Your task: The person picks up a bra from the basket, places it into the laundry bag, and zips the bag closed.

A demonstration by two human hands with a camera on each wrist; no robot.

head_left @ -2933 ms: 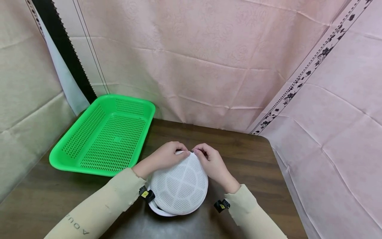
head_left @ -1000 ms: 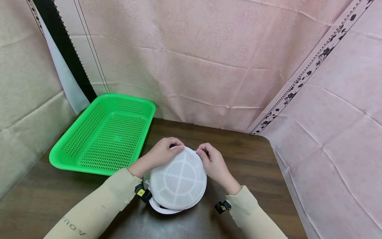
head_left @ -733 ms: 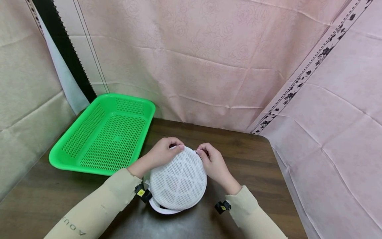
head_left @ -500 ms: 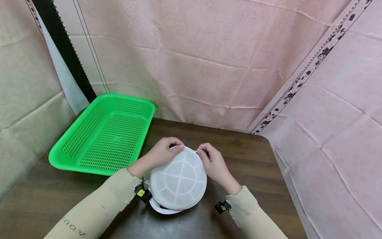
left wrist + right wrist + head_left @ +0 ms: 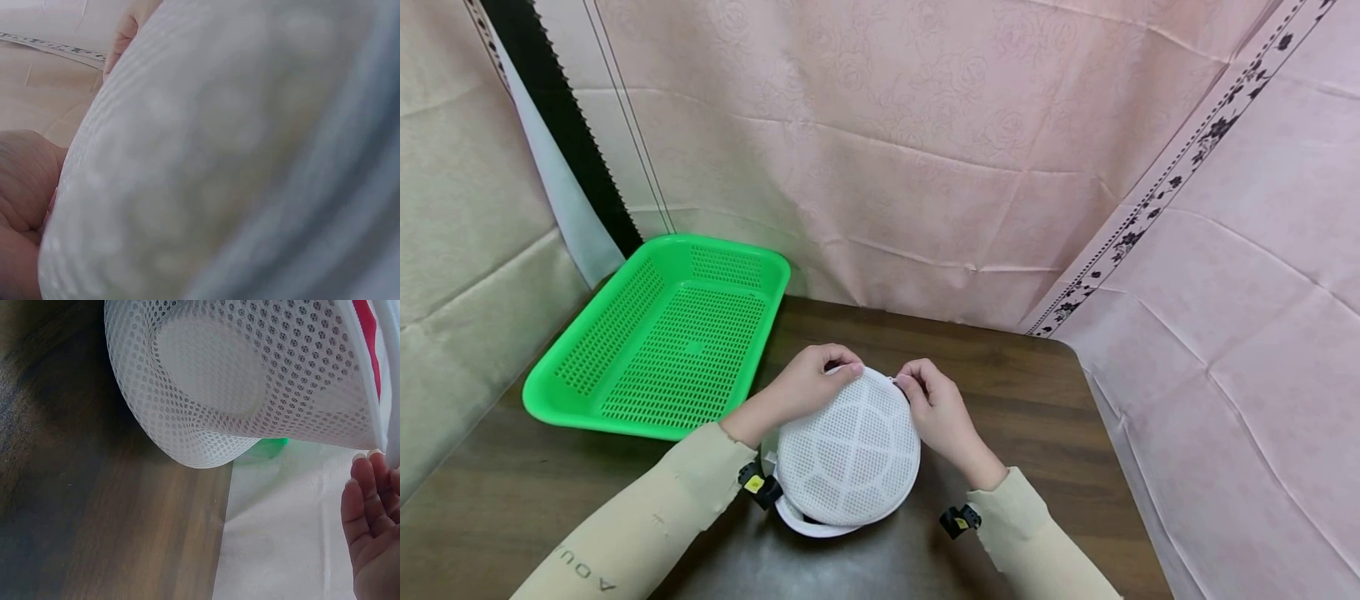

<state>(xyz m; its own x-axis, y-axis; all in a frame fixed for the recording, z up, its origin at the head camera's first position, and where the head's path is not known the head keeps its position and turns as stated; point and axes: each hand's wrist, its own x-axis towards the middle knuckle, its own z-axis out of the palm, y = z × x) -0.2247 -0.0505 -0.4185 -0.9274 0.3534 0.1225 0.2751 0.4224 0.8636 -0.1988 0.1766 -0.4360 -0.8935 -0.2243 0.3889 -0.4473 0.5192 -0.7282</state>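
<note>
A round white mesh laundry bag (image 5: 853, 450) stands on the table in front of the person, its domed lid tilted toward the head camera. My left hand (image 5: 811, 385) grips the far left part of the rim between thumb and fingers. A short way along the same rim, the thumb and forefinger of my right hand (image 5: 936, 408) pinch the zipper pull (image 5: 892, 380). In the right wrist view the bag (image 5: 212, 369) shows a gap along its edge, with something red (image 5: 369, 337) inside. Blurred mesh (image 5: 206, 144) fills most of the left wrist view.
A green plastic basket (image 5: 692, 433) with slotted sides sits to the left, close to the left forearm. Pale patterned cloth (image 5: 910, 208) hangs behind the dark wooden table (image 5: 1000, 358) and along both sides. A white strap (image 5: 808, 527) curves out at the bag's near side.
Since the earliest frame, my left hand has shifted left and away along with the bag, and the hands stand farther apart on the rim. In the last second almost nothing moves.
</note>
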